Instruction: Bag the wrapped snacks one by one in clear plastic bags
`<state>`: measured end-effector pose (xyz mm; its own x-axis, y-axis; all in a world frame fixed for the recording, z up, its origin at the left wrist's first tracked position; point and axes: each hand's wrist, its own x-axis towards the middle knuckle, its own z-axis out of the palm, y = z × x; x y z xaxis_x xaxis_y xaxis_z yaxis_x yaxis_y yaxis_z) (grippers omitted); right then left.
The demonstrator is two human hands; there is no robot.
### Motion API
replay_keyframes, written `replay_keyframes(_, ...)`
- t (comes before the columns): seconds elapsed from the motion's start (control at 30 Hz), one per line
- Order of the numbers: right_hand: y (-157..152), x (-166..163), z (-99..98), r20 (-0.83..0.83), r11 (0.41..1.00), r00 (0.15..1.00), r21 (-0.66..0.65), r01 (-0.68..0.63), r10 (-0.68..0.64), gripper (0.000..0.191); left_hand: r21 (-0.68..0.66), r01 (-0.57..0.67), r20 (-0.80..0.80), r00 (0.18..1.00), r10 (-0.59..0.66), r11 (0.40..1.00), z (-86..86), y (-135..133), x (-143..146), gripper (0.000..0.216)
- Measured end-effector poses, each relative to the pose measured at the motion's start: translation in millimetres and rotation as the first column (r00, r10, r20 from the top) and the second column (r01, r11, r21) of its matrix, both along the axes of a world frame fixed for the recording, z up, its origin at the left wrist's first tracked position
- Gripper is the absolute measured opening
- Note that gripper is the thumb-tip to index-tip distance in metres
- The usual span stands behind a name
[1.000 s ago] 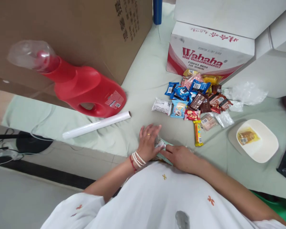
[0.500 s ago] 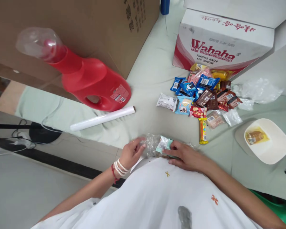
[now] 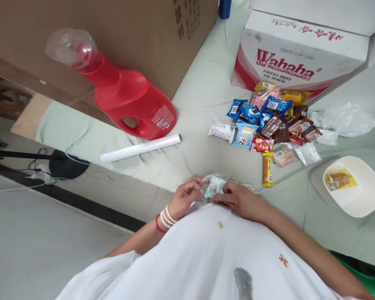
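Note:
Both hands hold a clear plastic bag (image 3: 213, 185) with a pale green snack packet inside, just in front of my body at the table's near edge. My left hand (image 3: 185, 196), with bead bracelets on the wrist, pinches the bag's left end with curled fingers. My right hand (image 3: 241, 199) grips the right side, fingers closed on the packet. A heap of wrapped snacks (image 3: 270, 125) lies further out on the pale green cloth (image 3: 200, 104).
A red detergent jug (image 3: 128, 98) lies on its side by a large brown carton (image 3: 112, 37). A white roll (image 3: 140, 148) rests below it. A Wahaha box (image 3: 296, 54) stands behind the snacks. A white plate (image 3: 359, 191) with one packet sits at right, beside crumpled clear plastic (image 3: 343, 118).
My left hand came off the table, moved left, then closed in on the bag's end. The bag has been lifted slightly and gathered between both hands. The view shifted right.

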<state>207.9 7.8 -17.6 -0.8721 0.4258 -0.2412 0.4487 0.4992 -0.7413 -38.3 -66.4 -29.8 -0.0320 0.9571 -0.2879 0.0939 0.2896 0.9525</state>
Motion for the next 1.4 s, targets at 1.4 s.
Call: replay_keyframes(1.4,-55,52,4.8,0.172,0.582,0.621,-0.232,0.780,-0.764,0.047,0.146,0.831,-0.844,0.388,-0.370,0.537,-46.2,34,43,0.056)
